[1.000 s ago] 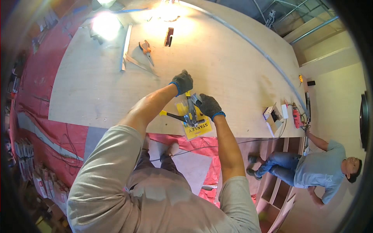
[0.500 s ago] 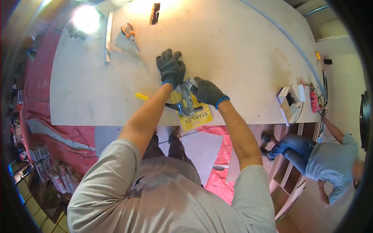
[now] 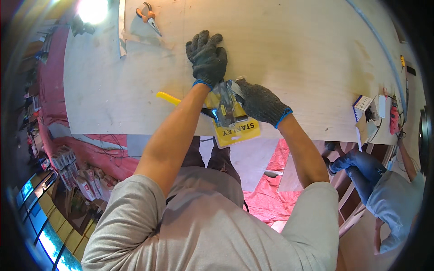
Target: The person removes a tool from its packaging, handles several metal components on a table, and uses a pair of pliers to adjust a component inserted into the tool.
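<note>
A yellow-backed blister pack (image 3: 238, 133) with clear plastic and a grey-and-yellow tool inside lies at the table's near edge, its card jutting over. My left hand (image 3: 208, 58), in a dark knit glove, rests with fingers stretched out just beyond the pack, wrist over its far end. My gloved right hand (image 3: 262, 103) is closed at the pack's far right side. A small silver-grey metal piece (image 3: 236, 89) shows at its fingers; its kind is unclear. Under my left forearm runs a long yellow-and-black tool (image 3: 168, 98), partly hidden.
Orange-handled pliers (image 3: 149, 19) and a pale strip (image 3: 122, 29) lie at the table's (image 3: 307, 58) far left. An open box (image 3: 364, 113) and a red power tool (image 3: 394, 118) sit at right. Another person (image 3: 393, 198) is beside the right end. A bright lamp (image 3: 92, 10) shines far left.
The view has shifted, so the far-right items appear farther right and the table's near edge higher. Both hands stay by the pack, the right still closed, the left still spread.
</note>
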Demonstrator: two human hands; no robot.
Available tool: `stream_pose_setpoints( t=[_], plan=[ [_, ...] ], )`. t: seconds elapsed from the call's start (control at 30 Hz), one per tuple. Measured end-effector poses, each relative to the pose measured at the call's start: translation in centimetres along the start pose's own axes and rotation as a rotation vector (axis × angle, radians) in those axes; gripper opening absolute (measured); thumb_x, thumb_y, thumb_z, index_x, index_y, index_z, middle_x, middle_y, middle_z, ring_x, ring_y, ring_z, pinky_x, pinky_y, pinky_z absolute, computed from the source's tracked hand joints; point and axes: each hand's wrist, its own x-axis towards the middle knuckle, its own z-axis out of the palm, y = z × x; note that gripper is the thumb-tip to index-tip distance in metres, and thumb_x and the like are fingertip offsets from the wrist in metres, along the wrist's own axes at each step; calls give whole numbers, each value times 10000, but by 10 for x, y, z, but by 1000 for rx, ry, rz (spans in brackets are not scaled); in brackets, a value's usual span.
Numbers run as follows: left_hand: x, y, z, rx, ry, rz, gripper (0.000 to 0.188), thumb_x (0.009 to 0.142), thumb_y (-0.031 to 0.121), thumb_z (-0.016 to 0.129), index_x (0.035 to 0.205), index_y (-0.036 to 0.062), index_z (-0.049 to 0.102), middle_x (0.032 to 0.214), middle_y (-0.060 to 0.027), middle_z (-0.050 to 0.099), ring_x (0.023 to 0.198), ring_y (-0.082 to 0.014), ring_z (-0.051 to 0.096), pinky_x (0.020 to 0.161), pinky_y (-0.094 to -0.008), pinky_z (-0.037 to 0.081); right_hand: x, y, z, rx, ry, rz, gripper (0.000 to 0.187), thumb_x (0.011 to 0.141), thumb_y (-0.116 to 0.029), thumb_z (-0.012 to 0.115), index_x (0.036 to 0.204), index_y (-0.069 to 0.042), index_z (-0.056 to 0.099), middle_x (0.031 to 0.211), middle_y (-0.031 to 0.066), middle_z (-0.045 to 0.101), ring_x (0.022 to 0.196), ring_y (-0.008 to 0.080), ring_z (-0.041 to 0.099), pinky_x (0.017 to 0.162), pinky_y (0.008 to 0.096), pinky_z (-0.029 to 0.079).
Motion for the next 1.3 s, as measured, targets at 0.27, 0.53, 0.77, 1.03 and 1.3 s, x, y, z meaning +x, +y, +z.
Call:
stream_pose_setpoints(
  t=[0.27, 0.53, 0.77, 1.03, 1.3],
  plan=[
    [-5, 2, 1, -6, 6, 7, 335, 798, 205, 629, 1125, 155, 682, 1295, -209, 566, 1257, -382, 463, 1076, -497, 302, -30, 4, 8, 14, -105, -22, 415, 859, -123, 610, 1239, -2, 492, 969, 259, 661, 869, 430, 657, 763, 527, 520],
    [2, -4, 1, 11, 17, 38, 335, 792, 196, 634, 1121, 147, 678, 1289, -193, 570, 1242, -369, 473, 1051, -497, 319, -10, 12, -10, 11, -275, -53, 396, 905, -200, 576, 1245, -6, 513, 946, 266, 668, 890, 427, 656, 807, 504, 514],
    [1, -2, -1, 18, -18, 54, 338, 801, 222, 609, 1128, 146, 649, 1273, -178, 548, 1234, -365, 464, 1042, -518, 300, -46, 25, -23, 116, -35, 176, 346, 977, -264, 510, 1186, 8, 550, 921, 221, 692, 749, 339, 691, 693, 441, 553],
    [14, -7, -57, 193, -385, 500, 376, 856, 193, 530, 1217, 148, 624, 1354, -111, 526, 1320, -310, 431, 1106, -623, 209, 26, -11, 38, 1055, 786, 301, 350, 945, -332, 618, 1126, -41, 549, 799, 81, 658, 658, 141, 677, 566, 329, 550],
    [58, 16, -77, 312, -1072, 1030, 297, 817, 99, 586, 1096, 120, 685, 1111, -106, 642, 1162, -307, 556, 1030, -445, 432, 39, -1, 55, 542, 873, 224, 320, 942, -268, 618, 1188, -76, 547, 975, 185, 689, 821, 322, 701, 718, 422, 557]
  ],
)
